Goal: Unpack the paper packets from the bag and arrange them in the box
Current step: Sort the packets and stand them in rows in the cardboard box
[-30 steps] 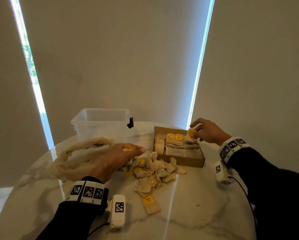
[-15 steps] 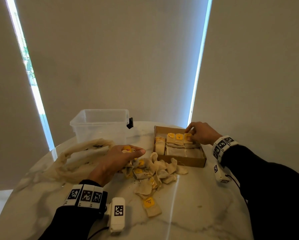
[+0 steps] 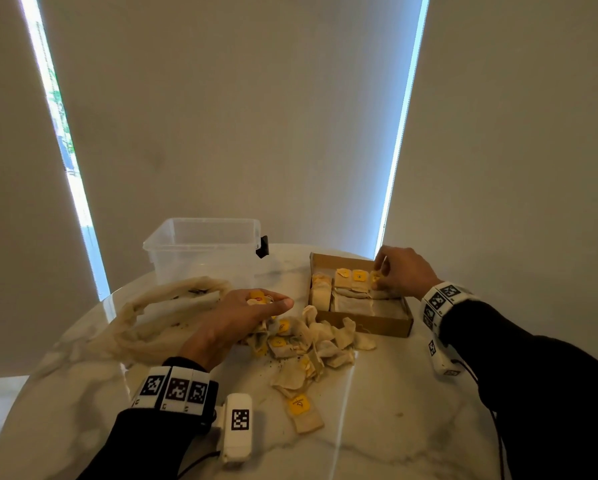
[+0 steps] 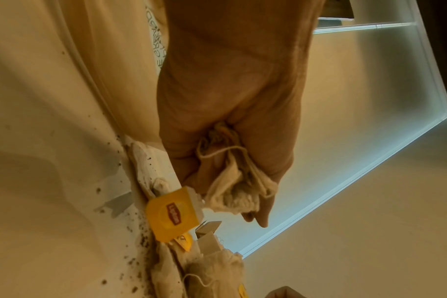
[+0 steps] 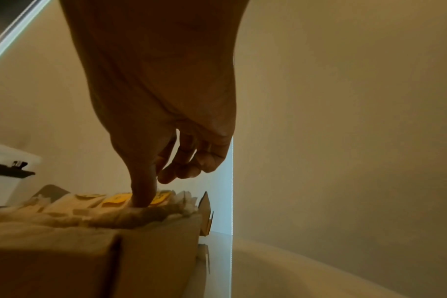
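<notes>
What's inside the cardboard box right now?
The cardboard box holds rows of paper packets, several with yellow tags. The right hand covers the far right corner, so packets under it are hidden.

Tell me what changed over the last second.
The right hand carried its yellow-tagged packet down into the cardboard box, at the right end of the back row, and now presses it there. The left hand still grips packets over the loose pile. Mesh bag and plastic tub stayed put.
</notes>
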The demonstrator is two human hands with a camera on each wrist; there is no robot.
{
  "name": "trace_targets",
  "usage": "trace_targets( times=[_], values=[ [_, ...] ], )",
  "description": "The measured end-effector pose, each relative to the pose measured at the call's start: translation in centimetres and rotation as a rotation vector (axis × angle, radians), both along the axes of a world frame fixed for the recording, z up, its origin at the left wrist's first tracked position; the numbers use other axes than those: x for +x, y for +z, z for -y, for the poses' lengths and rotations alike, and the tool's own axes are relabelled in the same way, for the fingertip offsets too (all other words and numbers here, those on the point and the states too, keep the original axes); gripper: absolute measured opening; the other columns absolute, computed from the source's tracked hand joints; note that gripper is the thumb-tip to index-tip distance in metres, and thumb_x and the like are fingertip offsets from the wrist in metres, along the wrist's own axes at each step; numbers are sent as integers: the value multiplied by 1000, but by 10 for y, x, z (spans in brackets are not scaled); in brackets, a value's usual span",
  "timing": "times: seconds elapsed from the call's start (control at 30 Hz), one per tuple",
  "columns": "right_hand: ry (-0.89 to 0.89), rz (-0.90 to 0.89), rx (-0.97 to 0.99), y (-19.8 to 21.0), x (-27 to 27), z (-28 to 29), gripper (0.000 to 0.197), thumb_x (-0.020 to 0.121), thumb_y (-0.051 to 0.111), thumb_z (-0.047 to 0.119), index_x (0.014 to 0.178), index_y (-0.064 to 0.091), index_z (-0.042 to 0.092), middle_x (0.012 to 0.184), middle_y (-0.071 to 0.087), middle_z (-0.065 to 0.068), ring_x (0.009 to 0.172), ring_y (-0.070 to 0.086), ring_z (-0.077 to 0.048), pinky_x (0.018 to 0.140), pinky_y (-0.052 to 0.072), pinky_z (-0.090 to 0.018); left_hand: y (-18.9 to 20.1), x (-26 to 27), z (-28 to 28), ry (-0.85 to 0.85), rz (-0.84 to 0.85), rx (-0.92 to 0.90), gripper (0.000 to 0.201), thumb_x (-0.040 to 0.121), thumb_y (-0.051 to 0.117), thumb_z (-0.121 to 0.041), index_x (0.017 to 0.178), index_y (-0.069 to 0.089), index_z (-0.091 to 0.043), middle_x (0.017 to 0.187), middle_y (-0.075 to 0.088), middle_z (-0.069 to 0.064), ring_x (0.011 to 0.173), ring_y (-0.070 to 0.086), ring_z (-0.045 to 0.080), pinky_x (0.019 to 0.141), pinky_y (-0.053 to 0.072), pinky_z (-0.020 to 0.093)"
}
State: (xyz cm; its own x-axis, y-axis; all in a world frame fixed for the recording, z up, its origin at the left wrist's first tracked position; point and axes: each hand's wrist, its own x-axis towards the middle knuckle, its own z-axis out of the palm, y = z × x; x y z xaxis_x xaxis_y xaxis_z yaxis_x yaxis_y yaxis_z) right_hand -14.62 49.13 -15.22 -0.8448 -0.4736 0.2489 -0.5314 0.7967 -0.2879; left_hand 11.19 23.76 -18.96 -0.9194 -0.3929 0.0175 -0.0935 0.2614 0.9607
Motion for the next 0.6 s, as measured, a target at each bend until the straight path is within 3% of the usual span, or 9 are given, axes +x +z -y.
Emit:
trace_targets(
  times=[0.1, 0.23, 0.33, 0.4, 0.47, 0.53, 0.6],
  values=[
    [-11, -49, 43, 2, 4, 2, 36, 73, 96, 24, 96, 67, 27, 91, 70, 6, 83, 68, -16, 69, 56, -32, 0, 0, 0, -7, -2, -3, 24, 84, 83, -55, 101, 83, -38, 95, 80, -6, 93, 72, 15, 60, 51, 23],
    [3, -109, 53, 17, 11, 4, 32, 79, 92, 20, 91, 65, 32, 89, 71, 6, 79, 67, -13, 60, 45, -26, 1, 1, -1, -3, -17, -7, 32, 85, 78, -63, 101, 83, -36, 95, 79, -3, 85, 70, 13, 59, 52, 23],
    [55, -102, -109, 35, 31, 12, 29, 83, 90, 16, 91, 69, 34, 88, 72, 9, 82, 69, -13, 64, 46, -27, 3, 0, -3, -2, -19, 3, 54, 87, 56, -85, 102, 83, -40, 101, 77, -1, 96, 73, 20, 82, 61, 37],
    [159, -40, -286, 43, 58, 27, 22, 86, 90, 25, 98, 73, 31, 91, 74, 11, 83, 69, -8, 70, 48, -24, 5, -2, -3, -4, -20, 70, 70, 86, 40, -93, 102, 83, -41, 102, 79, 1, 102, 75, 23, 94, 60, 43],
    [278, 101, -399, 44, 94, 48, 23, 87, 87, 39, 105, 75, 31, 96, 75, 13, 87, 70, -4, 76, 53, -22, 7, -3, -3, 3, -18, 163, 81, 87, 29, -94, 104, 84, -37, 99, 80, 4, 104, 75, 26, 97, 59, 44],
    [382, 235, -374, 36, 127, 69, 27, 88, 82, 53, 109, 75, 37, 102, 75, 17, 94, 71, -4, 84, 58, -26, 11, -2, -4, 33, -9, 224, 88, 90, 21, -91, 107, 84, -32, 97, 82, 8, 105, 76, 29, 100, 58, 47],
    [458, 305, -328, 23, 149, 84, 30, 89, 77, 59, 112, 77, 40, 104, 76, 22, 96, 71, -1, 82, 58, -26, 12, 0, -6, 59, -7, 278, 88, 94, 19, -86, 114, 80, -25, 99, 82, 8, 106, 76, 28, 100, 57, 48]
  ],
)
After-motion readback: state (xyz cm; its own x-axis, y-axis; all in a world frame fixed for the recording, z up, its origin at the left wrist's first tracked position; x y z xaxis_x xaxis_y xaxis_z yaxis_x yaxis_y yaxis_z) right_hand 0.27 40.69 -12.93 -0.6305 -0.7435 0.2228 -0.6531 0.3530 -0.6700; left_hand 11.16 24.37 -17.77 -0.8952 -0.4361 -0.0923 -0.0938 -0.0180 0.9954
